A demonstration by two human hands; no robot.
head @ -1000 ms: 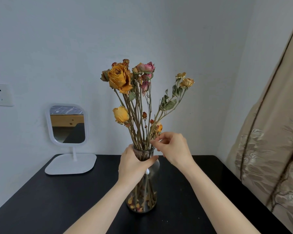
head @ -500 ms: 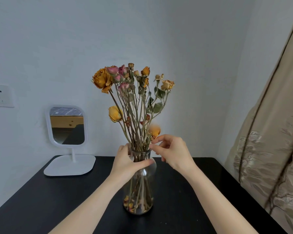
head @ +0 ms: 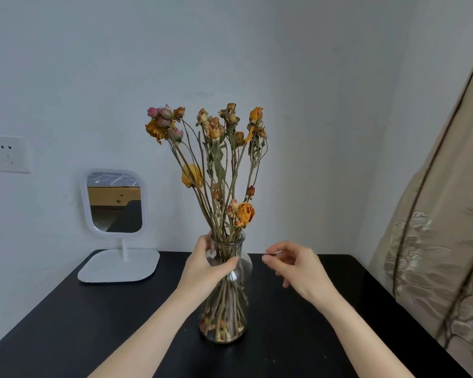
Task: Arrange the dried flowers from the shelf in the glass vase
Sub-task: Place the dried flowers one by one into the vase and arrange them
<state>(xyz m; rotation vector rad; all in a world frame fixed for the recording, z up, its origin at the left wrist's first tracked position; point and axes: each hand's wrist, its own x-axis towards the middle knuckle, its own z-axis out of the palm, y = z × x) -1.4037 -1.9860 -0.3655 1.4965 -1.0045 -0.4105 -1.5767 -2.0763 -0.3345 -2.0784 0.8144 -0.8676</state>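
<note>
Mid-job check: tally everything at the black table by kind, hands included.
glass vase: 1
dried flowers, one bunch in the vase: 1
mirror: 1
hands: 2, left hand and right hand
Total: 5

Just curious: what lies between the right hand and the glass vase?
Nothing. The head view shows a bare gap between the right hand and the glass vase.

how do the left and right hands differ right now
The left hand grips the vase by its neck; the right hand hangs beside it, touching nothing. The left hand's fingers wrap the glass; the right hand's fingers curl loosely, empty. Both are bare, above the black table.
</note>
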